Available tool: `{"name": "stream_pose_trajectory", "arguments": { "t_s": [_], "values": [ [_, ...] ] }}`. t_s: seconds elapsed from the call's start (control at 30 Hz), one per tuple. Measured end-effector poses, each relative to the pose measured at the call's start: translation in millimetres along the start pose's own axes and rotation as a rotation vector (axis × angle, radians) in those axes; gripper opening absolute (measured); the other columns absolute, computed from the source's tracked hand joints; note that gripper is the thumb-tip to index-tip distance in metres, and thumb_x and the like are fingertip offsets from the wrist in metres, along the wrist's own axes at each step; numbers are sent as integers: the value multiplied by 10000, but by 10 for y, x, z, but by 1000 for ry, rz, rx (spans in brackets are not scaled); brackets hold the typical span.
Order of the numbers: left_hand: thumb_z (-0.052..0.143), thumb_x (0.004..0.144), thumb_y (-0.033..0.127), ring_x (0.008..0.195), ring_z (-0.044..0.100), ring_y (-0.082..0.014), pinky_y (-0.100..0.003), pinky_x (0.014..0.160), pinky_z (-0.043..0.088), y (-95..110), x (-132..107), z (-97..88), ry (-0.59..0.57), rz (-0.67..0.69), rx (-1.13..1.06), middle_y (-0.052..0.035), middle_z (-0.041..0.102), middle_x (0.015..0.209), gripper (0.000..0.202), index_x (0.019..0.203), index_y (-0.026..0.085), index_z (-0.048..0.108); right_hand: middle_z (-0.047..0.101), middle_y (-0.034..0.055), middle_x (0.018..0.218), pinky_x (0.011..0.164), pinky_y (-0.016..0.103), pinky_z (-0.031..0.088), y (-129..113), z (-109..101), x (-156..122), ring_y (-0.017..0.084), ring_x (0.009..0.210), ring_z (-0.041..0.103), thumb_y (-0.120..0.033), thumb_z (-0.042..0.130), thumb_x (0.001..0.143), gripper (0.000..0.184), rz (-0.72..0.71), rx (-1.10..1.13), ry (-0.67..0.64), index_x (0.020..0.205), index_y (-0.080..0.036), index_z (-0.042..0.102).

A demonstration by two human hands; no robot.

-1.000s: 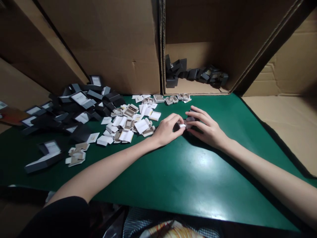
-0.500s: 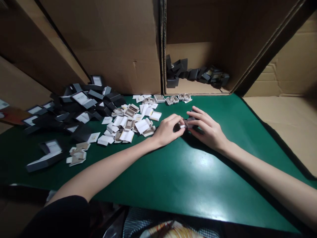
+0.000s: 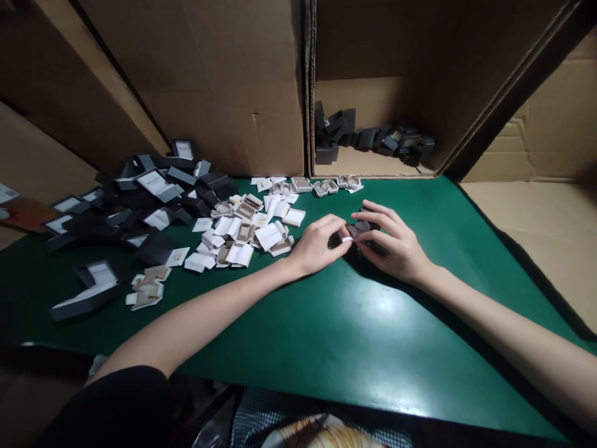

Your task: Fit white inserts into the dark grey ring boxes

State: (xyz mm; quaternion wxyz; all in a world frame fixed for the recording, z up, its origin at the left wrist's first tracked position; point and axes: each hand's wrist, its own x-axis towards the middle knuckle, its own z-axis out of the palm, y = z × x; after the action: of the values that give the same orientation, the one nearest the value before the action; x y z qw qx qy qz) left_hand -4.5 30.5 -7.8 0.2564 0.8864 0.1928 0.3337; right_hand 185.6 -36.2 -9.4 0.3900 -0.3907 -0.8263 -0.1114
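Note:
My left hand (image 3: 317, 244) and my right hand (image 3: 389, 241) meet over the green table (image 3: 326, 323). Both pinch one small dark box (image 3: 360, 229) with a white insert edge showing at its left end. The left fingers are curled onto that white end, and the right fingers wrap the dark body from the right. Just left of my left hand lies a heap of white and tan card inserts (image 3: 247, 230). Farther left is a pile of flat dark boxes (image 3: 140, 199).
An open cardboard carton (image 3: 373, 81) lies on its side at the back, with several finished dark boxes (image 3: 373, 138) inside. A few inserts (image 3: 326, 185) lie at its mouth. Cardboard walls stand behind and to the left. A cardboard sheet (image 3: 536, 230) lies right of the table.
Both hands stay in place on the small box, with only slight finger shifts. The view has drifted a little.

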Motion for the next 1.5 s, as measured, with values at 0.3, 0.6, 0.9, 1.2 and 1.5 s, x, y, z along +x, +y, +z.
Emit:
{"name": "stream_pose_trajectory", "arguments": {
  "t_s": [0.3,0.6,0.9,1.2,1.5],
  "values": [
    [549,827,148,904,595,-166,-294,839,467,3,20,-31,-22,15,-17,-46,601,940,34,799,166,552,557,137,1262,981,484,486,31,-9,-17,283,1268,467,-146,591,841,186,26,-17,9,1017,-205,596],
    [560,799,137,879,597,-166,-289,826,467,0,31,-1,15,-4,13,-45,606,917,43,767,163,573,572,126,1202,918,450,517,-40,11,20,272,1192,516,-156,596,845,42,67,-97,34,845,-197,606],
    [581,723,64,806,598,-147,-266,767,475,46,78,-12,31,-60,-24,-26,612,861,100,709,163,573,634,88,1097,901,465,507,-52,-41,87,277,1177,455,-142,572,854,111,26,-136,-75,761,-194,606],
    [602,818,161,1003,604,-191,-342,906,461,-78,47,-57,-69,-6,-38,-65,621,1052,105,712,164,607,649,79,997,886,485,488,-24,-94,113,303,1182,431,-145,519,881,123,25,-146,-186,821,-199,612],
    [617,780,134,998,602,-186,-314,880,461,-69,51,-61,-77,50,38,-65,608,1100,86,710,165,578,631,91,895,821,416,508,-63,-79,69,320,1184,404,-126,504,881,153,-42,-304,-181,779,-183,603]
  ]
}}
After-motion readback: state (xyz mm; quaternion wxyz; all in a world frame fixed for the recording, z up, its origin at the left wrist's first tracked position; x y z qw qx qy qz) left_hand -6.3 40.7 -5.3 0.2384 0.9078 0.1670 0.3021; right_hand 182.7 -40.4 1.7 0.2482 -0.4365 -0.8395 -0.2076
